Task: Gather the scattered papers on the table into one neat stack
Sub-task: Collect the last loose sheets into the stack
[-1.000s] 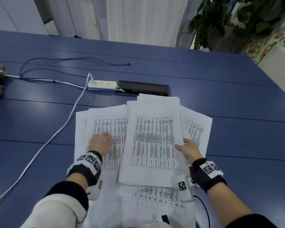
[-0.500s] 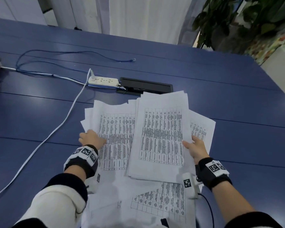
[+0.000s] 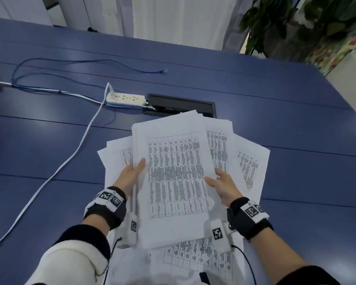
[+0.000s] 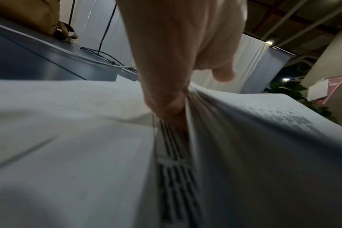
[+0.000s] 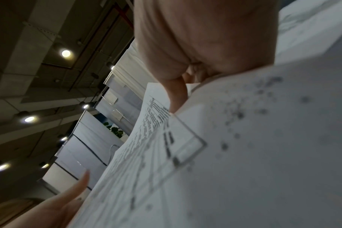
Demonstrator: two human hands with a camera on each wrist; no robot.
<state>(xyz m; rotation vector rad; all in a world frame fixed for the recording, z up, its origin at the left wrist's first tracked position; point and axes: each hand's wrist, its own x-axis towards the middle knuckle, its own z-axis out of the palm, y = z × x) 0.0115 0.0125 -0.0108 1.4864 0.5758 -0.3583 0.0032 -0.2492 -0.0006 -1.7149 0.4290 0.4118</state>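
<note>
A thick bundle of printed papers point(image 3: 173, 177) is lifted off the blue table point(image 3: 49, 145) between both hands. My left hand point(image 3: 132, 173) grips its left edge, thumb on top and fingers underneath, as the left wrist view shows at the paper bundle point(image 4: 244, 138). My right hand point(image 3: 220, 184) holds the right edge, thumb on the top sheet; the bundle point(image 5: 185, 154) fills the right wrist view. More printed sheets point(image 3: 251, 165) lie fanned underneath on the table, to the left point(image 3: 115, 159), right and near me point(image 3: 197, 258).
A white power strip point(image 3: 125, 99) with a white cable point(image 3: 70, 161) and blue wires point(image 3: 70, 64) lies behind and left of the papers. A black cable hatch point(image 3: 181, 105) sits just beyond them. Potted plants point(image 3: 286, 23) stand past the far right corner.
My left hand left the flat sheets on the left and took the bundle's left edge. The bundle has risen and tilted, held between both hands over the fanned sheets.
</note>
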